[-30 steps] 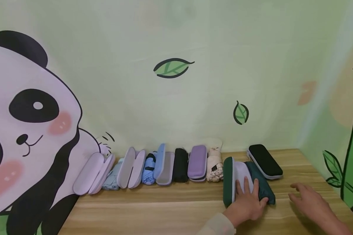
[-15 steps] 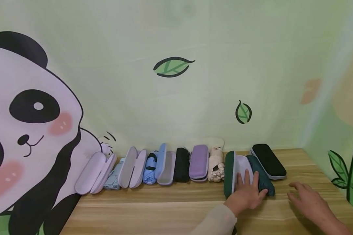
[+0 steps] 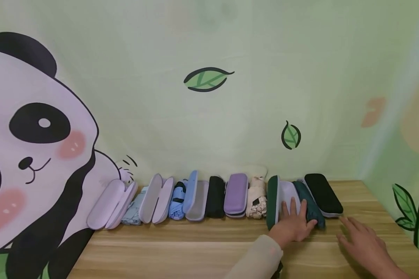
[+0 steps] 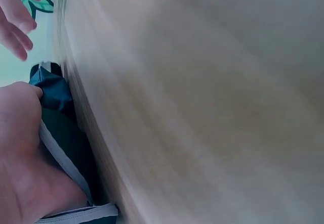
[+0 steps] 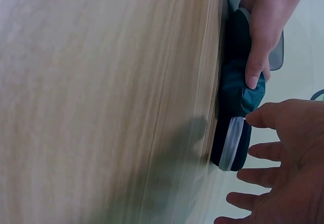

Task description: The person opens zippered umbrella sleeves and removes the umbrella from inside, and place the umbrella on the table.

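My left hand (image 3: 295, 224) rests with spread, straight fingers on the pale inside of an open dark green zip case (image 3: 273, 201), its thumb reaching to a teal folded fabric bundle (image 3: 309, 201) that looks like a compact umbrella. The bundle lies against the case's right side. Right of it is a closed black case (image 3: 324, 193) with a pale zip band. My right hand (image 3: 364, 244) hovers just in front of the black case's near end, holding nothing. In the right wrist view its fingers are spread beside the black case (image 5: 233, 143), and the left thumb touches the teal bundle (image 5: 240, 95).
Leftward runs a row: beige bundle (image 3: 256, 199), purple case (image 3: 235, 193), black bundle (image 3: 215, 197), open blue case (image 3: 191, 193), blue bundle (image 3: 177, 201), two open lilac cases, and a pale blue bundle (image 3: 134, 211) between those two. Behind the wooden table (image 3: 181, 255) hangs a panda-printed backdrop.
My left hand has slid the green case and teal bundle away from me, toward the back of the table, bringing them level with the row. My right hand has shifted slightly, nearer the black case.
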Demonstrator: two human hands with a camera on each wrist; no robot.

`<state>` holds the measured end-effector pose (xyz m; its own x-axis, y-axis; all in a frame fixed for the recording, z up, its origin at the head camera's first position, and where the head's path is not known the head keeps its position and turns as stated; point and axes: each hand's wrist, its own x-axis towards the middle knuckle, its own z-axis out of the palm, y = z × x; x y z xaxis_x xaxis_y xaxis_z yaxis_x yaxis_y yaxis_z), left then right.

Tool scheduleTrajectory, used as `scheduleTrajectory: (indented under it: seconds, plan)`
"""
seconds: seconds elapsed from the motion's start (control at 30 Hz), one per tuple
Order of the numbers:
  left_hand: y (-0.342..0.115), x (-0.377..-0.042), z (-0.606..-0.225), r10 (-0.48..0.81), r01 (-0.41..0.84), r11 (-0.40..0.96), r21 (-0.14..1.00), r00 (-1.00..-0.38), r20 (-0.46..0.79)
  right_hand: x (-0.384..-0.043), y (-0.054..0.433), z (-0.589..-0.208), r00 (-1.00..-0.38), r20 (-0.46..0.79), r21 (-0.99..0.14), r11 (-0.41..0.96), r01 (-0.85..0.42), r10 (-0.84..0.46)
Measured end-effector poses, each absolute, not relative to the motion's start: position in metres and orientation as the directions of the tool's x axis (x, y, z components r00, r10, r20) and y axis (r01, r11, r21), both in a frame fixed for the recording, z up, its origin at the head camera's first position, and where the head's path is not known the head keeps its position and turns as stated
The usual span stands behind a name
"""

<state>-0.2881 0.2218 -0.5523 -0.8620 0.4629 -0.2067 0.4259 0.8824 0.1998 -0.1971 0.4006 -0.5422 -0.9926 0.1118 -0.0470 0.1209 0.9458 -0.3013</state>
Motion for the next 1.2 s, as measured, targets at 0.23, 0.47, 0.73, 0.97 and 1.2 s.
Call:
scheduleTrajectory:
  seconds: [0.23, 0.47, 0.73, 0.97, 1.2]
  plan:
    - [0.228, -0.306, -0.553, 0.452, 0.414, 0.886, 0.211, -0.871, -0.192, -0.198, 0.401, -0.537, -0.989, -0.07, -0.302, 0.943, 0.144, 0.129]
    - [0.232, -0.321, -0.553, 0.452, 0.419, 0.884, 0.208, -0.879, -0.15, -0.196, 0.41, -0.54, -0.995, -0.038, -0.299, 0.95, 0.096, 0.089]
    - [0.238, -0.322, -0.558, 0.438, 0.406, 0.891, 0.204, -0.886, -0.153, -0.196, 0.415, -0.538, -0.995, -0.065, -0.297, 0.95, 0.097, 0.081]
    - [0.239, -0.322, -0.556, 0.452, 0.421, 0.883, 0.208, -0.882, -0.132, -0.197, 0.416, -0.538, -0.991, -0.103, -0.306, 0.945, 0.114, 0.086]
    - [0.232, -0.325, -0.557, 0.479, 0.451, 0.87, 0.2, -0.87, -0.12, -0.195, 0.413, -0.538, -0.986, -0.131, -0.311, 0.94, 0.143, 0.106]
